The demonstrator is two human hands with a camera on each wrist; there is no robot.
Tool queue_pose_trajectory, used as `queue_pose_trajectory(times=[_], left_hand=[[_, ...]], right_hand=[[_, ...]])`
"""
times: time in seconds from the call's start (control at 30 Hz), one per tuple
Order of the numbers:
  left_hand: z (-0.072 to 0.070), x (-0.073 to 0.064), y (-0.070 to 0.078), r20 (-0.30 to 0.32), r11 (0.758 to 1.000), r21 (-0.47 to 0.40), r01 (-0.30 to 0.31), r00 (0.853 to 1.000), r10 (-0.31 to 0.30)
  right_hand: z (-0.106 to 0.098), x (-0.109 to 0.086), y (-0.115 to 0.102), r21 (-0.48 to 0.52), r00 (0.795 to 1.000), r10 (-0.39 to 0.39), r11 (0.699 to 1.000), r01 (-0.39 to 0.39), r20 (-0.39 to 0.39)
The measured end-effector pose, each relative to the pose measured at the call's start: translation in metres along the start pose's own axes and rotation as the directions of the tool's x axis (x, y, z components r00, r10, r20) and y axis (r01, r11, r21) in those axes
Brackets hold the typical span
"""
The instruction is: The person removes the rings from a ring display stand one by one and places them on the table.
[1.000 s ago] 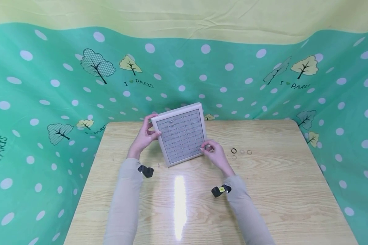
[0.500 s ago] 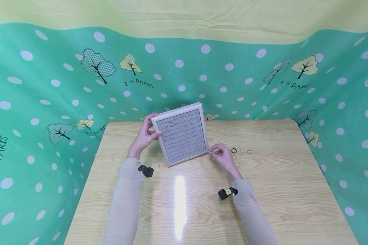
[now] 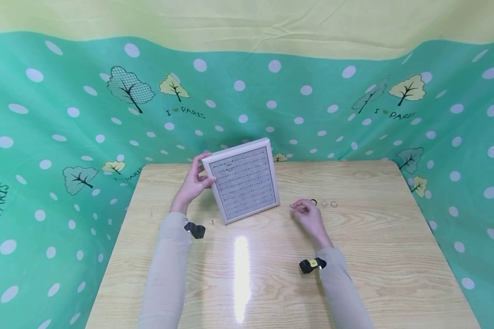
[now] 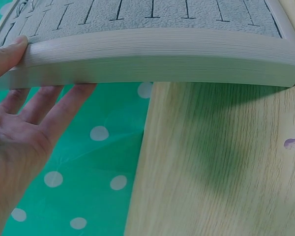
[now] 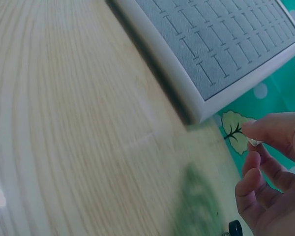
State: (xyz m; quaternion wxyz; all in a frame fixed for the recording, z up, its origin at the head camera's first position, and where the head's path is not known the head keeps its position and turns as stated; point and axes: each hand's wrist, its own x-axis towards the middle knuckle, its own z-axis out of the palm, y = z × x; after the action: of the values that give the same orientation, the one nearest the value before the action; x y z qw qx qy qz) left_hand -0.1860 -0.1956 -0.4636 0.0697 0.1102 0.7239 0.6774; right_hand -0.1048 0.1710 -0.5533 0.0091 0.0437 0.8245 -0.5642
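A square ring display tray [image 3: 247,185], grey and slotted with a pale frame, stands tilted on the table. My left hand [image 3: 191,186] grips its upper left edge, thumb on the front frame and fingers behind, as the left wrist view shows. Two rings [image 3: 229,163] sit in slots near the tray's top left corner. Right of the tray, apart from it, my right hand [image 3: 310,220] pinches a small shiny ring [image 5: 255,142] between thumb and forefinger; the fingers partly hide it. Just beyond this hand lies a black ring [image 3: 314,201].
Two thin rings [image 3: 334,204] lie on the wooden table [image 3: 378,256] right of the black one. A small purplish piece [image 3: 212,222] lies near the tray's lower left corner. A green dotted curtain [image 3: 247,100] hangs behind the table.
My right hand has moved right, away from the tray's lower right corner and toward the loose rings, with fingertips still pinched. The left hand and tray have stayed put.
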Motion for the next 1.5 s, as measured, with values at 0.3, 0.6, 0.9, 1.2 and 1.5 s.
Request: queue_pose_trajectory(times=[0.3,0.6,0.9,1.2,1.5], left_hand=[[0.001,-0.001,0.001,-0.004,1.000,-0.011,0.005,1.000,-0.005],[0.001,0.000,0.000,0.000,1.000,-0.016,0.015,1.000,-0.015],[0.001,0.001,0.001,-0.001,0.999,-0.021,0.027,1.000,-0.027],[0.001,0.001,-0.002,-0.008,1.000,-0.017,0.011,1.000,-0.012],[0.000,0.001,-0.003,-0.008,1.000,-0.014,0.000,1.000,0.000]], right_hand=[[-0.020,-0.004,0.015,-0.028,0.999,-0.008,1.000,0.007,-0.047],[-0.042,-0.012,0.036,-0.114,0.996,0.003,0.993,-0.014,-0.091],[-0.054,-0.015,0.051,-0.136,0.988,-0.022,0.991,0.001,-0.151],[-0.065,-0.006,0.061,-0.178,0.985,-0.002,0.984,-0.029,-0.174],[-0.067,-0.003,0.067,-0.201,0.982,0.019,0.978,-0.057,-0.187]])
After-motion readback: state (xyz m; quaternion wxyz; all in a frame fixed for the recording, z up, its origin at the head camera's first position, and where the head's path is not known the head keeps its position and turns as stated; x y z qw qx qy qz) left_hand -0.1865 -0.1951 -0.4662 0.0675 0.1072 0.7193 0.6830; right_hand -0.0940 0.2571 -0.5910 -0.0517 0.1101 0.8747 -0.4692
